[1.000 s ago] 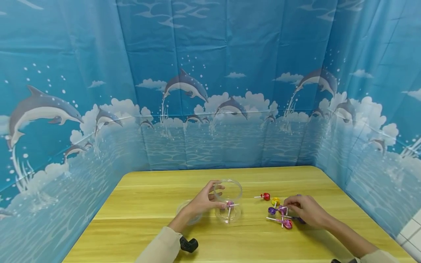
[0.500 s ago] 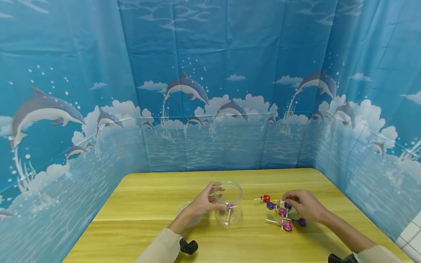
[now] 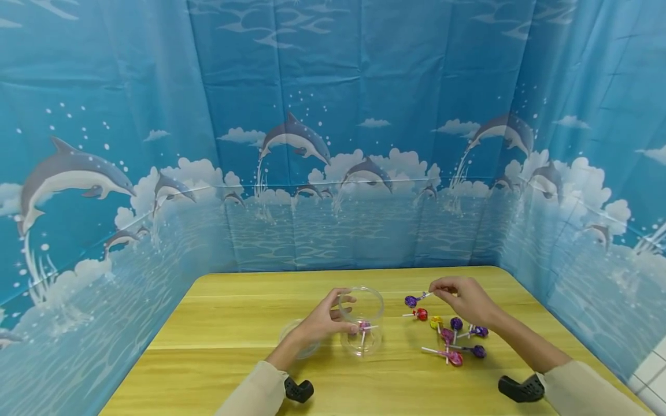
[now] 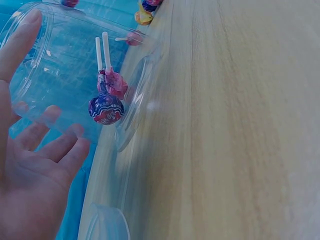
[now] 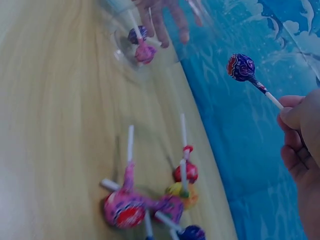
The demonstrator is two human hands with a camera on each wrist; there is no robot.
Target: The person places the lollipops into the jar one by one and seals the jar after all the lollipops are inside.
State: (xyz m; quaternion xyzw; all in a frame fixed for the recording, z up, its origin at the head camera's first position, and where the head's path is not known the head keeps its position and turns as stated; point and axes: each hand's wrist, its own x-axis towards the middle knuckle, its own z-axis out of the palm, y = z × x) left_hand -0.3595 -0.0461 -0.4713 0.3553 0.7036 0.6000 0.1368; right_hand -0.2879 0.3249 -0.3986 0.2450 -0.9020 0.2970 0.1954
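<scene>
My left hand point(image 3: 322, 320) is round the side of a clear plastic jar point(image 4: 70, 45), thumb and fingers spread on its wall. Inside the jar, at its bottom, are a purple-wrapped lollipop point(image 4: 106, 108) and a pink one point(image 4: 117, 84), sticks up in the left wrist view. My right hand point(image 3: 465, 299) pinches another purple lollipop point(image 5: 241, 67) by the end of its white stick, its head pointing left towards the jar. This lollipop is raised off the table, beyond a red lollipop point(image 3: 420, 314).
Several loose lollipops lie in a cluster right of the jar, among them a yellow one point(image 3: 436, 322), a pink one point(image 3: 455, 358) and a purple one point(image 3: 478, 351). A clear round lid point(image 3: 307, 350) lies partly behind the left forearm. A dolphin-print curtain point(image 3: 333, 231) stands behind the table point(image 3: 234, 329).
My right hand has lifted a purple lollipop from the cluster and moved it up and left, past the red one. The left hand and jar have stayed in place.
</scene>
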